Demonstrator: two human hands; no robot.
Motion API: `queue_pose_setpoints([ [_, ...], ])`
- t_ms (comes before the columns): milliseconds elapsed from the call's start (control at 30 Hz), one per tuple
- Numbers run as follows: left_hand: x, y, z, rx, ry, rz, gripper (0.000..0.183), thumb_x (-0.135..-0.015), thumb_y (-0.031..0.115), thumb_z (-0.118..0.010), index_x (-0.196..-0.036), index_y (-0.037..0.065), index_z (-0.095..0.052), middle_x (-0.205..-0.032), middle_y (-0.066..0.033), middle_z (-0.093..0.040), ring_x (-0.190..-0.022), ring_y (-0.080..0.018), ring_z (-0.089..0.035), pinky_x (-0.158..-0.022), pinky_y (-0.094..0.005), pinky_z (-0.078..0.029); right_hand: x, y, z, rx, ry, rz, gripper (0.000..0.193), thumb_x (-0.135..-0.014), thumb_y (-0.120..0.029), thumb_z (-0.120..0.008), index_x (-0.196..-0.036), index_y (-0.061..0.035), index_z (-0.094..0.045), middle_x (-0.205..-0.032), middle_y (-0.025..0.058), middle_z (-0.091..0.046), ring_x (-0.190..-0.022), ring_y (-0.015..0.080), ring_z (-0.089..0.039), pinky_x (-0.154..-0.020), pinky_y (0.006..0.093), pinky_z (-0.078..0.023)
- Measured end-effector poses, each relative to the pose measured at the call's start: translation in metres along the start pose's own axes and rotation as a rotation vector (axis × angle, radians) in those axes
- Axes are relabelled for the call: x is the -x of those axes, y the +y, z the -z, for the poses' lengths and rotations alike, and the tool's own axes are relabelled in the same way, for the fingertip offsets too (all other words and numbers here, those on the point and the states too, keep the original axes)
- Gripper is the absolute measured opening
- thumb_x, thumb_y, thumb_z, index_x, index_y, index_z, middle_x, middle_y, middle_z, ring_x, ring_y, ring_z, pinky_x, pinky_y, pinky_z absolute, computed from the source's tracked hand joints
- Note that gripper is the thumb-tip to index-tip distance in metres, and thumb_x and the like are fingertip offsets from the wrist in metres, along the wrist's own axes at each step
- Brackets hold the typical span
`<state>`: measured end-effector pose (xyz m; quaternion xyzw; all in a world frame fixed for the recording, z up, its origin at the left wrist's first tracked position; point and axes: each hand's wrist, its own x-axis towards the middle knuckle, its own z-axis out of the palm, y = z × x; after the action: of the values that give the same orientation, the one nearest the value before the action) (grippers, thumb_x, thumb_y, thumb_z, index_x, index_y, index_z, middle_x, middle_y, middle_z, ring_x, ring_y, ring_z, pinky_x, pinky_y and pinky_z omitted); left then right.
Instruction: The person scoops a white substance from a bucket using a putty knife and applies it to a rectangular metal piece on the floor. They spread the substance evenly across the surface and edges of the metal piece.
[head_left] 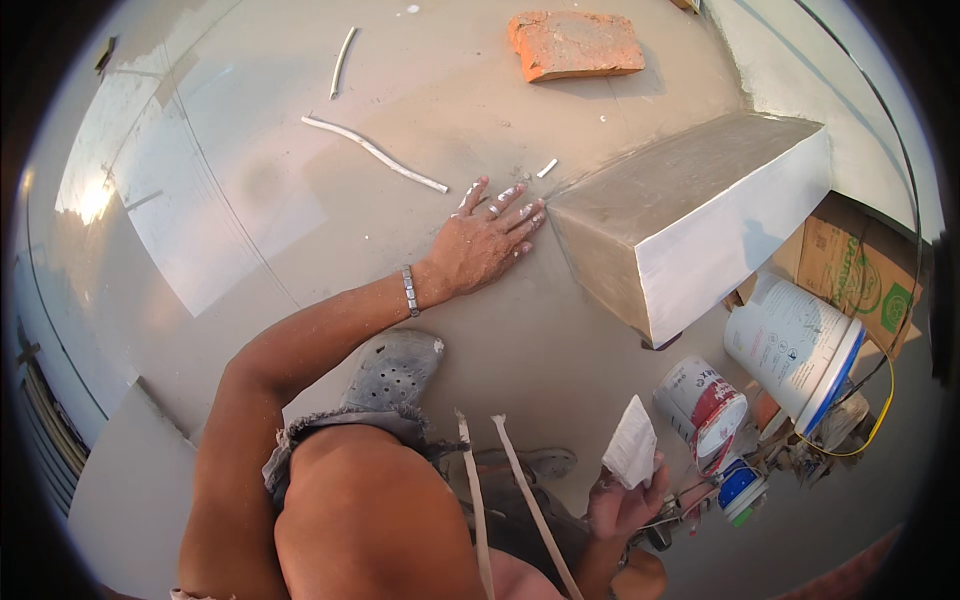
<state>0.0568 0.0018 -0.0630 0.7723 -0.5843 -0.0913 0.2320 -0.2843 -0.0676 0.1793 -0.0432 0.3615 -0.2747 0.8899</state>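
Observation:
My left hand [485,238] lies palm down on the smooth grey surface [400,240], its fingers spread and smeared with white. The fingertips are close to the corner of a grey block [690,180] with a white side face. At the lower right, my right hand [625,505] is closed on a flat white rectangular piece [631,445], which looks like a putty-coated scraper. Its lower end is hidden in the fingers, so I cannot make out a handle. The piece is raised, apart from the block and the nearby bucket.
A broken orange brick [578,47] lies at the far side. Thin white strips [375,152] lie beyond my left hand. On the right are a large white bucket [790,335], a smaller white-and-red bucket [700,400] and a cardboard box [850,265]. A grey clog [395,370] is below my left hand.

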Motion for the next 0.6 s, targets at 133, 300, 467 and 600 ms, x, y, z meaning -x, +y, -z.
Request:
queue_pose_setpoints([
  [133, 0.061, -0.038, 0.056, 0.017, -0.011, 0.440, 0.036, -0.101, 0.022, -0.063, -0.135, 0.008, -0.063, -0.148, -0.0130, -0.057, -0.142, -0.0317, -0.049, -0.120, -0.0531, -0.037, -0.017, 0.016, -0.023, 0.246, 0.060, 0.213, 0.030, -0.101, -0.017, -0.066, -0.130, -0.0103, -0.061, -0.146, 0.0128, -0.059, -0.129, 0.0327, -0.061, -0.099, 0.0526, -0.058],
  [300, 0.262, -0.031, 0.123, -0.041, 0.048, 1.016, 0.032, -0.101, 0.016, -0.062, -0.132, 0.008, -0.062, -0.146, -0.0143, -0.053, -0.132, -0.0381, -0.053, -0.112, -0.0556, -0.038, -0.058, 0.052, -0.048, 1.200, 0.089, 0.751, 0.029, -0.092, -0.002, -0.073, -0.118, -0.0068, -0.062, -0.129, 0.0148, -0.066, -0.114, 0.0311, -0.066, -0.095, 0.0511, -0.057],
  [467, 0.486, 0.005, 0.092, -0.355, 0.248, 1.680, 0.042, -0.106, 0.022, -0.058, -0.144, 0.003, -0.051, -0.158, -0.0195, -0.037, -0.143, -0.0414, -0.037, -0.114, -0.0555, -0.037, -0.111, 0.091, -0.071, 2.066, -0.107, 1.094, 0.022, -0.091, 0.002, -0.072, -0.112, -0.0025, -0.066, -0.113, 0.0179, -0.071, -0.106, 0.0339, -0.068, -0.095, 0.0490, -0.057],
  [600, 0.505, 0.019, 0.060, -0.365, 0.268, 1.635, 0.043, -0.109, 0.027, -0.047, -0.146, 0.004, -0.050, -0.161, -0.0188, -0.035, -0.147, -0.0397, -0.035, -0.119, -0.0544, -0.030, -0.156, 0.109, -0.042, 2.156, -0.220, 1.108, 0.021, -0.093, 0.003, -0.070, -0.113, -0.0004, -0.067, -0.115, 0.0199, -0.072, -0.107, 0.0357, -0.070, -0.095, 0.0486, -0.057],
])
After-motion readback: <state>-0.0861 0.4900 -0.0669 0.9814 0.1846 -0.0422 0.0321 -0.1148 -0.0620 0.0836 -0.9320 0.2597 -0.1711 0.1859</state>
